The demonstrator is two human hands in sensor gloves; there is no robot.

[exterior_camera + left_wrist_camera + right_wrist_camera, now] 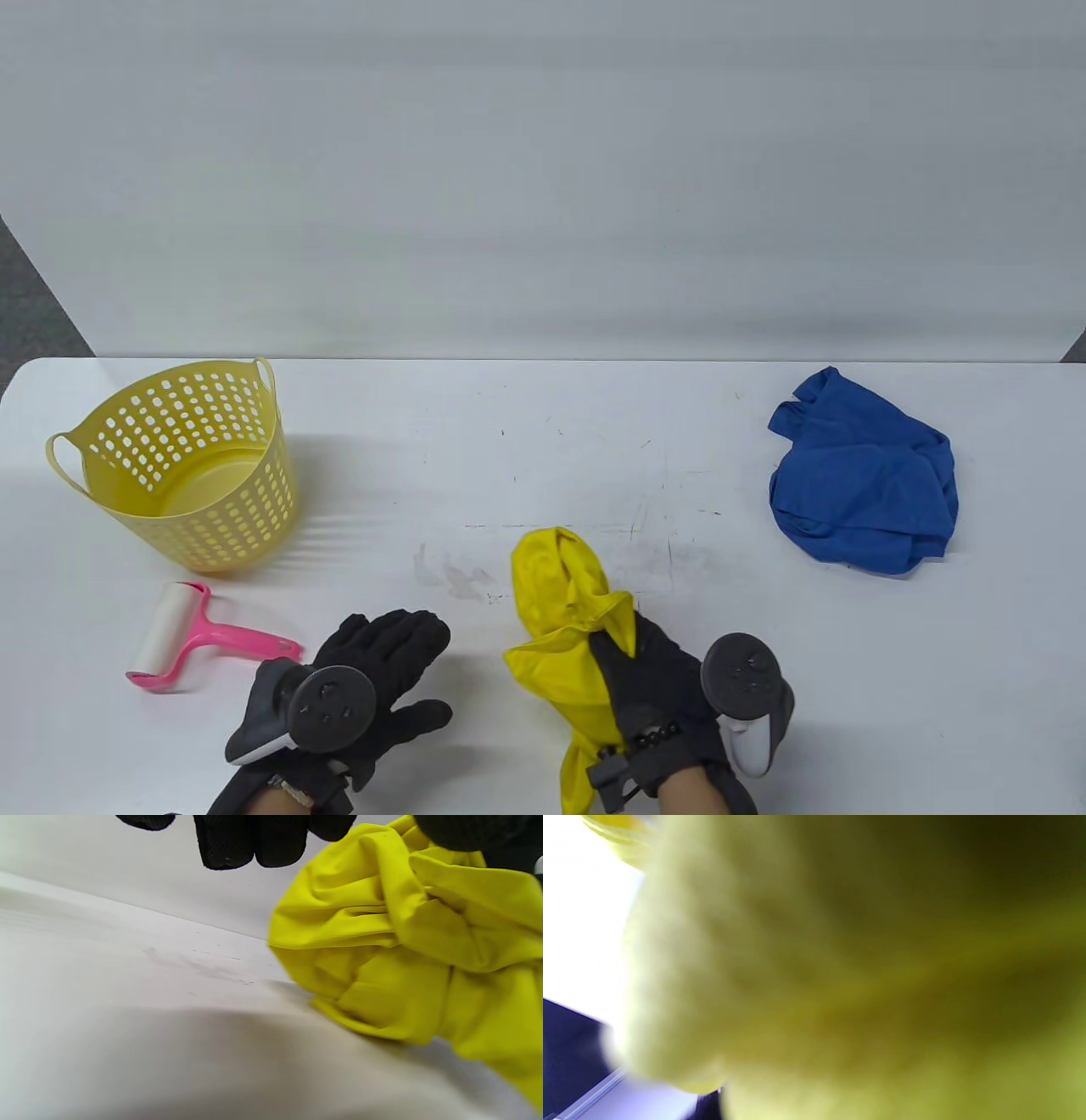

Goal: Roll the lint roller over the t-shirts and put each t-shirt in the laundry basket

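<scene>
A crumpled yellow t-shirt [560, 594] lies near the table's front middle, and my right hand [645, 671] grips a bunch of its cloth. That cloth [840, 976] fills the right wrist view as a blur. My left hand [382, 671] hovers flat with straight fingers just left of the shirt and holds nothing. In the left wrist view its fingertips [250, 844] hang above the bare table beside the yellow t-shirt [403, 942]. The pink lint roller [199, 632] lies on the table left of my left hand. The yellow laundry basket [182, 463] stands at the left.
A crumpled blue t-shirt [861, 475] lies at the right of the white table [551, 441]. A white wall panel rises behind the table's far edge. Dark floor shows at the far left.
</scene>
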